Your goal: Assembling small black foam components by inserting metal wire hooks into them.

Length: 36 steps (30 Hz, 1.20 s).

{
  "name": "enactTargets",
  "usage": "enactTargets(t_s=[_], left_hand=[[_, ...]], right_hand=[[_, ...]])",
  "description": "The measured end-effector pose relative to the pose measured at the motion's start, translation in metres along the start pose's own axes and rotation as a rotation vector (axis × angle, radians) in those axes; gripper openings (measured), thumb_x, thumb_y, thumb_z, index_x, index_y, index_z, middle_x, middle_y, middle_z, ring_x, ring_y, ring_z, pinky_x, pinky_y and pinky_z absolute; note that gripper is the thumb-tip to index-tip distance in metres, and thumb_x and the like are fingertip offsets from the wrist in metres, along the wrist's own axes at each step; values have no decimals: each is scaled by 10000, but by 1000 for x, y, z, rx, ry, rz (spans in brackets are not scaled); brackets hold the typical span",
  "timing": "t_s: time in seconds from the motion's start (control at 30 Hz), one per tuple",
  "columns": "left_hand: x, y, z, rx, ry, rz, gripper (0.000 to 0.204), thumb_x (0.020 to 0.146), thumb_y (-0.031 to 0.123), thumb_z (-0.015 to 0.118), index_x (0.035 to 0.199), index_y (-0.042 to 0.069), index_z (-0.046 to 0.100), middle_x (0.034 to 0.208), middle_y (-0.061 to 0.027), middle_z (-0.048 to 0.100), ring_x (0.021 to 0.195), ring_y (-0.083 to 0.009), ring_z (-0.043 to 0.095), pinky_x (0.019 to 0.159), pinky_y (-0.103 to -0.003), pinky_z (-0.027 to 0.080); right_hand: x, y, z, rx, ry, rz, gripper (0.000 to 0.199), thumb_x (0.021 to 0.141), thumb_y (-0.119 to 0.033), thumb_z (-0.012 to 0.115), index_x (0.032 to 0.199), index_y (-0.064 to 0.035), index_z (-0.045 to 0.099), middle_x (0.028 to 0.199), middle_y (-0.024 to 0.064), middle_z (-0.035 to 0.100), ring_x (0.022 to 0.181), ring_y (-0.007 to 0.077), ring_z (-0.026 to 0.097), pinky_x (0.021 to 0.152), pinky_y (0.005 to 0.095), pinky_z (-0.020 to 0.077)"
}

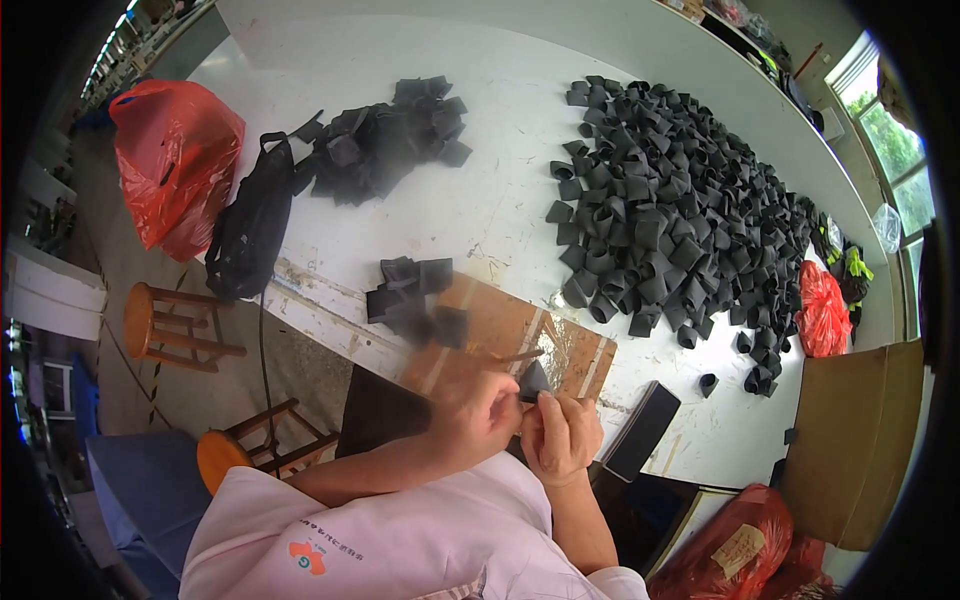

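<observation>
Both my hands meet over the near edge of the white table (500,190). My left hand (482,415) and my right hand (560,435) pinch one small black fabric piece (534,381) between their fingertips. Just beyond them lies a brown wooden board (520,335) carrying a small stack of flat black pieces (412,298). A big heap of folded black loops (670,210) covers the table's right half. Another pile of flat black pieces (385,140) lies at the far left.
A black bag (250,230) hangs over the table's left edge, with an orange plastic bag (175,160) beyond it. Two wooden stools (165,325) stand on the floor at left. A brown cardboard box (855,440), red bags (822,310) and a black flat case (642,430) sit at right.
</observation>
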<state>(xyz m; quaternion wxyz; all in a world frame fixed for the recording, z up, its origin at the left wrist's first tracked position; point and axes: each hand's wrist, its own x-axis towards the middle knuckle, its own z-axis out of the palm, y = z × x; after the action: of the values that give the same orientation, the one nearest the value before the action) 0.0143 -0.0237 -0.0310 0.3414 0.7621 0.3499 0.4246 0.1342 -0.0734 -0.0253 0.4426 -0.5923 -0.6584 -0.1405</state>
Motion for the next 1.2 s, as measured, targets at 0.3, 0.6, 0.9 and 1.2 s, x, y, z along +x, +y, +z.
enactTargets(t_s=[0.3, 0.6, 0.9, 1.2], left_hand=[[7, -75, -2, 251, 80, -223, 205, 758, 89, 608, 897, -10, 494, 726, -99, 528, 569, -157, 524, 492, -255, 436], [34, -98, 14, 655, -182, -349, 269, 723, 166, 578, 814, -57, 458, 821, -249, 535, 643, -369, 567, 560, -414, 478], [22, -94, -16, -267, -90, -733, 116, 781, 98, 609, 791, -17, 603, 652, -13, 590, 517, -51, 511, 464, -202, 440], [4, -8, -17, -272, -95, -361, 44, 790, -38, 537, 775, 3, 541, 615, 1, 549, 537, -54, 534, 475, -201, 447]], right_hand=[[50, 92, -3, 180, 196, 822, 202, 885, -117, 473, 980, 39, 559, 670, 26, 537, 555, 64, 438, 489, 199, 357], [-9, 13, 10, 545, -298, 953, 90, 817, -48, 551, 772, 27, 575, 615, 63, 553, 541, 98, 504, 494, 244, 409], [-9, -5, 18, 595, -361, 880, 81, 808, -43, 552, 797, 27, 591, 639, 75, 553, 528, 111, 515, 475, 238, 417], [7, -25, 16, 739, -126, 978, 59, 718, -13, 635, 772, -6, 612, 648, 98, 545, 540, 163, 526, 504, 257, 412]])
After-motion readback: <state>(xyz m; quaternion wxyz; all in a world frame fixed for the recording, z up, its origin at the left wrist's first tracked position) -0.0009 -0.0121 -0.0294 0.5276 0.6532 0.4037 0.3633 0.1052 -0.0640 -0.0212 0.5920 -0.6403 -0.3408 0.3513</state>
